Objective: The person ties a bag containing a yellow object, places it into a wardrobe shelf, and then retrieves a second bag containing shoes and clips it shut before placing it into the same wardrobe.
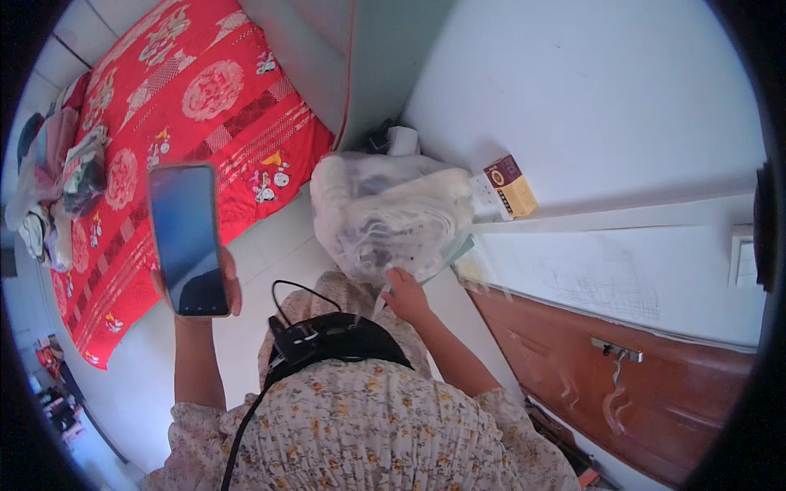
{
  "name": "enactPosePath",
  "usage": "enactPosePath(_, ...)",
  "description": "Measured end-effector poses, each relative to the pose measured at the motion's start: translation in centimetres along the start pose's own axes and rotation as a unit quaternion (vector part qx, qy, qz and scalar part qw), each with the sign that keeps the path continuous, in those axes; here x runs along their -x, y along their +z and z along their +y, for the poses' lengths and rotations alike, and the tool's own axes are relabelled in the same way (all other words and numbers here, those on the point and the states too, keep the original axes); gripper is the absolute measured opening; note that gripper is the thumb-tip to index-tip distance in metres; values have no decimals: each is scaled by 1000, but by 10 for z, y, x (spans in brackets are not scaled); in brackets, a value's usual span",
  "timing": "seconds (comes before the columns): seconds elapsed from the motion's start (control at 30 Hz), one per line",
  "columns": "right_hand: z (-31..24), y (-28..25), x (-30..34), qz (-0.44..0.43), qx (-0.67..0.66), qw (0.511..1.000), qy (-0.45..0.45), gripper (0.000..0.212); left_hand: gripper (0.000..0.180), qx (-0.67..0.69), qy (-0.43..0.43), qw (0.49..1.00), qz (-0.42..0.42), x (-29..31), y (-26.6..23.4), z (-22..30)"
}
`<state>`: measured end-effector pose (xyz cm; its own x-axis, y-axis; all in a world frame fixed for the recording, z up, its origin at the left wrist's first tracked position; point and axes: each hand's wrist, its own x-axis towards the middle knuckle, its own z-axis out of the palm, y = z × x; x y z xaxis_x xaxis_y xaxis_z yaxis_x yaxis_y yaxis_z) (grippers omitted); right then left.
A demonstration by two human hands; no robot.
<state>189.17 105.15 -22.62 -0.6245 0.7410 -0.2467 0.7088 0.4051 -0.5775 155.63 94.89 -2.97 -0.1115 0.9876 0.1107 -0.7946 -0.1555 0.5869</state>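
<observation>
My left hand [232, 286] is wrapped round a smartphone [187, 241] held upright, its dark screen facing me. Lower right of it, my right hand [407, 296] has its fingers closed on the near edge of a large clear plastic bag [393, 209]. Pale, folded, soft-looking stuff fills the bag; what it is I cannot make out. A bit of loose plastic trails below my right fingers.
To the left stands a bed with a red patterned cover [213, 90], bearing a heap of clothes [82, 168]. A maroon and yellow box [511, 186] sits by the white wall, beyond the bag. At right is a brown wooden door [573, 368] with a metal latch [616, 350].
</observation>
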Motion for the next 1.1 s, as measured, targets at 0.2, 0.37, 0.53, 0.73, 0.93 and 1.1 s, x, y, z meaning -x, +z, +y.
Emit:
enactPosePath(0.2,-28,8,-18,79,174,979,-69,44,80,-83,115,982,127,97,20,2)
enactPosePath(0.37,-1,33,-35,130,233,951,-158,42,76,-113,146,972,144,140,42,3)
enactPosePath(0.53,7,30,-46,66,227,966,-101,45,74,-81,160,977,113,161,54,2)
enactPosePath(0.73,-19,13,-20,115,225,958,-134,53,72,-61,192,978,55,203,45,17)
enactPosePath(0.93,-10,35,-37,110,439,888,-84,40,73,-52,210,972,93,233,26,50)
enactPosePath(1.1,-10,28,-39,61,393,916,-52,25,76,-73,202,969,124,266,13,70)
